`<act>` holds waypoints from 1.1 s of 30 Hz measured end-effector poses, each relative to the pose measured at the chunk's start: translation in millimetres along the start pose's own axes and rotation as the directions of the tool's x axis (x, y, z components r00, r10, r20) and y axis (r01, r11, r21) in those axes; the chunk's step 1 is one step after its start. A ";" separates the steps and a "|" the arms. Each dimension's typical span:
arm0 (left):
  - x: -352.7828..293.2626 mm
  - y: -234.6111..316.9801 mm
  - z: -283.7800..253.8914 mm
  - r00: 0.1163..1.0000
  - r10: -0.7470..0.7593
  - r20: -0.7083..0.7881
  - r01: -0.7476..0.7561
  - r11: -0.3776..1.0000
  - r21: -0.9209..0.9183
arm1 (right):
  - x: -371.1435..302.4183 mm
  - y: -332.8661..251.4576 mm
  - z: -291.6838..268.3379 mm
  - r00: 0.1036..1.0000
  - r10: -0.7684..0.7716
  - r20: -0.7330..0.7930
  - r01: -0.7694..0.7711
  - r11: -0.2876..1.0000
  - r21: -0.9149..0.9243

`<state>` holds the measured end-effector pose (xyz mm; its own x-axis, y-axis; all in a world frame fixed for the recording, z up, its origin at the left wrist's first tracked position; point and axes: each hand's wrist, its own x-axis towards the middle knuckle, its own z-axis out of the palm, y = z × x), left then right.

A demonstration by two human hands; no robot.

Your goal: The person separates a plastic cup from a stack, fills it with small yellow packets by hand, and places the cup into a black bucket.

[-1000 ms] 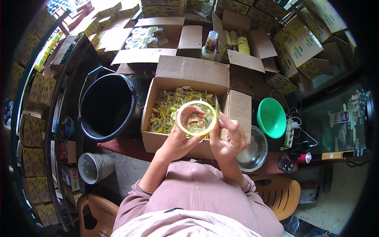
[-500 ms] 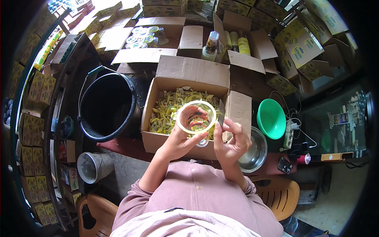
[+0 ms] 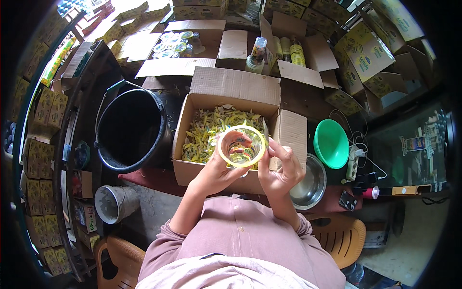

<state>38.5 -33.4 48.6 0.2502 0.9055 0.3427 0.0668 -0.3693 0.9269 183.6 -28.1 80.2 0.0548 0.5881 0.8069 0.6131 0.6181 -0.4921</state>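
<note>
My left hand (image 3: 211,174) is wrapped round a clear plastic cup (image 3: 241,146) with a yellow rim, its mouth tilted up toward me. Dark and yellow print shows through the cup's wall. Pinched in my right hand (image 3: 281,168) is a knife (image 3: 266,131), its thin grey blade pointing up right beside the cup's rim; whether it touches the rim I cannot tell. Both hands are over the near side of an open cardboard box (image 3: 235,85), which is full of yellow and whitish trimmings (image 3: 202,130).
Left of the box stands a black bucket (image 3: 132,130), with a grey pail (image 3: 115,204) below. A steel bowl (image 3: 313,188) and a green basin (image 3: 332,143) are on the right. Farther back are a box of lidded cups (image 3: 173,45), stacked cups (image 3: 256,55) and a box of yellow rolls (image 3: 297,55).
The cup has turned slightly in my left hand, and its yellow rim now shows more strongly. My right hand and the knife have shifted slightly left.
</note>
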 end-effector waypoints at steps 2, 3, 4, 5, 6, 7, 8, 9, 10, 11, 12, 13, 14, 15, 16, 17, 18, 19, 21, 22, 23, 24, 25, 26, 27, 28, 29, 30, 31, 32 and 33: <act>-0.5 1.1 1.7 0.998 -0.060 -0.030 0.054 0.985 -0.166 | -0.6 0.5 0.1 1.000 0.004 0.009 -0.004 1.000 0.002; -0.3 1.0 0.0 0.998 -0.061 -0.031 0.055 0.985 -0.166 | -0.7 0.1 0.0 1.000 0.005 0.009 -0.005 1.000 0.003; 0.7 0.6 -2.9 0.999 -0.032 0.001 0.032 0.994 -0.109 | -0.6 -0.4 -0.7 1.000 0.016 0.025 -0.016 1.000 0.005; 1.3 0.5 -4.5 0.999 -0.005 0.034 0.006 0.999 -0.052 | -0.4 -0.8 -1.1 0.999 0.027 0.041 -0.028 1.000 0.006; 1.6 0.8 -4.6 0.999 -0.005 0.036 0.006 0.999 -0.053 | 0.0 -0.8 -1.1 0.999 0.028 0.040 -0.029 1.000 0.004; 1.5 1.5 -5.0 0.999 -0.016 0.032 0.018 0.997 -0.075 | 0.6 -0.9 -0.6 0.999 0.017 0.043 -0.018 1.000 0.004; 1.3 2.0 -5.3 0.999 -0.027 0.028 0.029 0.995 -0.097 | 1.1 -1.0 -0.2 0.999 0.007 0.045 -0.007 1.000 0.004; 1.0 1.0 -6.8 0.999 -0.027 0.029 0.029 0.995 -0.097 | 0.8 -0.7 0.4 0.999 0.007 0.045 -0.007 1.000 0.004; 0.3 -1.1 -9.4 0.999 -0.027 0.041 0.030 0.997 -0.064 | -0.3 -0.2 1.4 0.999 0.015 0.050 -0.015 1.000 0.010; -0.1 -1.7 -11.0 0.998 -0.029 0.053 0.030 0.999 -0.032 | -1.1 0.3 2.3 0.998 0.022 0.056 -0.023 1.000 0.016; -1.5 3.8 -7.6 0.997 -0.051 0.060 0.059 0.988 -0.145 | -0.4 1.6 3.3 0.998 0.022 0.056 -0.023 1.000 0.017; -2.4 8.8 -4.0 0.995 -0.071 0.070 0.087 0.962 -0.258 | 1.1 4.3 4.5 0.998 0.017 0.061 -0.018 1.000 0.024; -2.8 4.3 -4.3 0.997 -0.050 0.065 0.063 0.974 -0.216 | 1.9 6.1 5.6 0.998 0.011 0.066 -0.013 0.999 0.031; -1.4 2.7 -5.1 0.997 -0.050 0.065 0.063 0.974 -0.217 | 1.8 6.7 6.9 0.998 0.011 0.066 -0.013 0.999 0.030; 0.9 2.1 -6.1 0.997 -0.035 0.067 0.049 0.975 -0.217 | 2.1 6.6 8.2 0.998 0.030 0.056 -0.032 0.999 0.032; 2.1 1.4 -6.6 0.997 -0.021 0.069 0.035 0.976 -0.217 | 2.2 6.7 8.9 0.998 0.049 0.047 -0.050 0.998 0.034; 1.9 -0.5 -5.7 0.997 -0.020 0.069 0.035 0.976 -0.217 | 1.9 6.9 8.8 0.998 0.048 0.047 -0.049 0.998 0.034; 1.0 -3.2 -4.3 0.999 -0.030 0.039 0.041 0.950 -0.309 | 1.4 6.3 8.5 0.996 0.078 0.031 -0.080 0.995 0.056; -0.1 -5.9 -1.1 0.999 -0.042 0.009 0.042 0.917 -0.396 | -0.2 4.2 7.4 0.994 0.108 0.016 -0.109 0.991 0.081; -0.6 -6.8 1.4 0.997 -0.062 -0.051 0.037 0.915 -0.402 | -2.2 2.7 6.2 0.992 0.124 0.017 -0.125 0.988 0.093; -0.8 -8.2 3.1 0.990 -0.083 -0.110 0.031 0.913 -0.407 | -4.0 1.5 4.9 0.990 0.140 0.019 -0.141 0.984 0.106; -0.7 -10.4 4.0 0.986 -0.112 -0.127 0.047 0.900 -0.432 | -4.9 0.2 3.3 0.990 0.139 0.020 -0.140 0.984 0.106; -0.1 -10.6 4.2 0.986 -0.113 -0.126 0.048 0.900 -0.433 | -5.5 -1.1 1.5 0.990 0.137 0.023 -0.138 0.985 0.103; 0.5 -10.5 4.4 0.986 -0.117 -0.118 0.054 0.899 -0.435 | -6.2 -2.0 0.2 0.991 0.134 0.027 -0.136 0.986 0.100; 0.8 -10.4 4.5 0.987 -0.120 -0.110 0.061 0.898 -0.436 | -7.5 -2.0 -0.2 0.990 0.135 0.027 -0.137 0.985 0.100; 0.9 -10.7 4.9 0.987 -0.121 -0.109 0.062 0.898 -0.437 | -9.1 -1.4 -0.4 0.993 0.117 0.031 -0.120 0.986 0.112; 0.8 -11.0 5.3 0.986 -0.119 -0.114 0.058 0.899 -0.434 | -10.1 -0.9 -0.2 0.994 0.099 0.035 -0.102 0.987 0.125; 0.7 -11.2 5.6 0.986 -0.117 -0.119 0.055 0.900 -0.432 | -10.4 -0.9 0.2 0.994 0.099 0.035 -0.103 0.987 0.125; 0.8 -10.8 5.4 0.986 -0.118 -0.119 0.056 0.900 -0.432 | -10.5 -0.8 1.0 0.995 0.089 0.037 -0.093 0.989 0.114; 0.9 -9.8 4.9 0.987 -0.121 -0.106 0.068 0.909 -0.411 | -10.5 -0.7 1.5 0.996 0.080 0.040 -0.083 0.991 0.103; 1.0 -8.8 4.5 0.988 -0.125 -0.093 0.079 0.917 -0.390 | -10.1 -0.3 1.8 0.996 0.080 0.040 -0.084 0.991 0.103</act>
<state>42.5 -30.2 40.1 0.1492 0.9600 0.2371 -0.2953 -0.1856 0.9372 181.5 -33.2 71.6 0.0725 0.6561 0.7511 0.5215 0.6171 -0.5894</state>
